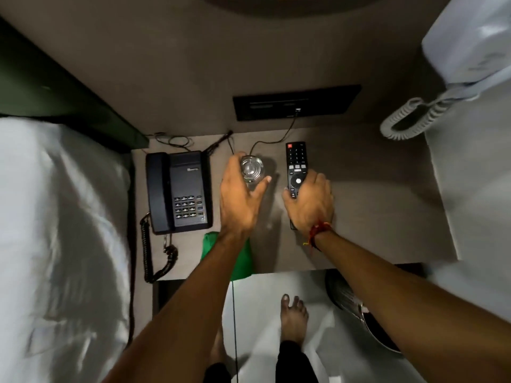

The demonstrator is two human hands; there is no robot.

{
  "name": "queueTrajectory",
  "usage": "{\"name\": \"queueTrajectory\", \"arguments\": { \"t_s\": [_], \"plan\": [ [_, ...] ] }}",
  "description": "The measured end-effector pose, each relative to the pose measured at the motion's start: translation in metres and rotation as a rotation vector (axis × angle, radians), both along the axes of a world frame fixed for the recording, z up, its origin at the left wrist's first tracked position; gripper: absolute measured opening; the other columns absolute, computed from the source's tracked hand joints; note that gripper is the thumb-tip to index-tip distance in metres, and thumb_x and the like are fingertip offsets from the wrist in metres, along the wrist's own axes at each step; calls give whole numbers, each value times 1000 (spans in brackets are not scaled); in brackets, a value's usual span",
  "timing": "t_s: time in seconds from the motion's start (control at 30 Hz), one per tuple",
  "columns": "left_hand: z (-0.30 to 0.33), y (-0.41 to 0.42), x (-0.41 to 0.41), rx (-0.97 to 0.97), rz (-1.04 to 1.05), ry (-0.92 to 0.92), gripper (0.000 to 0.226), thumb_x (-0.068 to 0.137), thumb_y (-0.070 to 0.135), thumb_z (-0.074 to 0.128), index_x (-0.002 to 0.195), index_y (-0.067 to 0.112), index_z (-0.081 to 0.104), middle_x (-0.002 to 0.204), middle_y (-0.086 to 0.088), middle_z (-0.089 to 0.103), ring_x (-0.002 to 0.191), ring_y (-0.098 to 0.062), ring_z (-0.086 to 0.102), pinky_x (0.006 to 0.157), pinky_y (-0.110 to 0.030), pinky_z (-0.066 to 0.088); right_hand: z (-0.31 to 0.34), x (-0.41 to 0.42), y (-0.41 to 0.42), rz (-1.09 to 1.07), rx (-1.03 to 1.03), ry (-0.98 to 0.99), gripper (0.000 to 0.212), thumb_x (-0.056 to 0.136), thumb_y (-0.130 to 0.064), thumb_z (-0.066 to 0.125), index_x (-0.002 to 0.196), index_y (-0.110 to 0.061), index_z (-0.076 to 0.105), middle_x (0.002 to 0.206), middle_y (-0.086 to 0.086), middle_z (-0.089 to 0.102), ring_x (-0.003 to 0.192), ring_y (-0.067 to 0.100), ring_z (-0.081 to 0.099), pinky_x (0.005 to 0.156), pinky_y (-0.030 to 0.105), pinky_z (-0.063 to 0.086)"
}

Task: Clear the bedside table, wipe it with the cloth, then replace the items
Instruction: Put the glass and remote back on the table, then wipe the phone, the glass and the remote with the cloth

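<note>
The brown bedside table [373, 205] carries a black telephone [179, 189] at the left, a clear drinking glass [252, 168] in the middle and a black remote control [296, 164] to its right. A green cloth [240, 261] lies at the table's front edge, partly under my left forearm. My left hand [240, 200] curls around the glass, fingers on its left side and thumb on its right. My right hand [309, 203] is closed over the lower half of the remote, which lies flat on the table.
A bed with white sheets [60, 230] borders the table on the left. A black socket panel [296, 102] with a plugged cable sits on the wall behind. A grey coiled cord [409, 117] hangs at the right. A bin [356, 305] stands on the floor below.
</note>
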State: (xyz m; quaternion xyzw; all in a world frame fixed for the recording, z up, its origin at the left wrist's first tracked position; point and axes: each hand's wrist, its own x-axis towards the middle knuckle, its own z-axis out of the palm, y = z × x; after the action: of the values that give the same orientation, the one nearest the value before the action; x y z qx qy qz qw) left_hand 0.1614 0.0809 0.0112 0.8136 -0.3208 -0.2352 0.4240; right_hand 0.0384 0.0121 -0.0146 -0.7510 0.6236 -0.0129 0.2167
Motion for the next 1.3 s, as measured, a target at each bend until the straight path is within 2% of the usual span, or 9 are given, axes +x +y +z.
{"name": "queueTrajectory", "arguments": {
  "t_s": [0.1,0.2,0.43,0.6,0.7,0.83,0.93,1.1,1.3],
  "plan": [
    [-21,-19,-3,69,0,2,72,83,24,84,144,15,47,136,-2,62,124,-15,62,106,-36,56,-20,0,-17,4,3,19,56,90,-47,59,127,-6,50,127,15,56,120,33,53,97,44,47],
    [-34,-28,0,89,15,-15,75,82,24,85,145,15,46,139,-4,61,128,-18,61,107,-41,56,-33,4,-27,10,3,37,57,91,-49,57,127,-6,49,128,16,56,121,33,52,98,44,47],
    [-47,-35,3,113,0,-39,83,82,30,85,151,13,41,147,-7,56,135,-21,56,112,-43,52,-52,5,-36,44,-28,128,70,91,-54,55,138,-4,40,136,18,51,126,34,49,102,46,49],
    [-41,-22,7,178,-62,-120,105,81,51,81,160,13,25,162,-10,34,150,-25,36,123,-42,34,-47,13,-33,-54,7,144,72,85,-55,65,131,-4,44,132,19,50,122,37,50,96,49,50],
    [-37,9,16,264,-77,-266,99,90,56,69,162,9,21,169,-13,23,156,-27,27,126,-49,33,-38,17,-21,-48,-37,157,77,82,-55,69,133,-3,43,138,19,43,122,37,47,95,48,49],
    [-34,77,30,401,-96,-394,89,96,55,59,162,9,22,172,-13,16,159,-29,19,130,-50,22,-26,26,14,114,-134,79,67,83,-45,67,130,-3,46,135,19,44,119,36,47,95,45,49],
    [-35,135,42,448,-60,-452,80,100,49,58,161,7,28,171,-16,18,158,-35,21,128,-55,22,-26,37,54,208,-18,-73,67,84,-42,69,132,0,47,132,19,43,118,36,48,97,46,50],
    [-60,213,52,542,-44,-401,85,102,47,56,164,3,18,172,-19,11,159,-37,17,126,-56,27,-41,44,115,119,292,-161,73,79,-44,78,132,-6,47,133,17,46,123,38,50,106,45,45],
    [-101,251,59,586,-249,-438,93,103,57,45,165,4,0,173,-17,4,162,-32,2,131,-50,12,-55,34,165,-80,320,-269,65,72,-33,87,118,-4,52,122,20,57,112,37,56,93,39,48]
  ]
}}
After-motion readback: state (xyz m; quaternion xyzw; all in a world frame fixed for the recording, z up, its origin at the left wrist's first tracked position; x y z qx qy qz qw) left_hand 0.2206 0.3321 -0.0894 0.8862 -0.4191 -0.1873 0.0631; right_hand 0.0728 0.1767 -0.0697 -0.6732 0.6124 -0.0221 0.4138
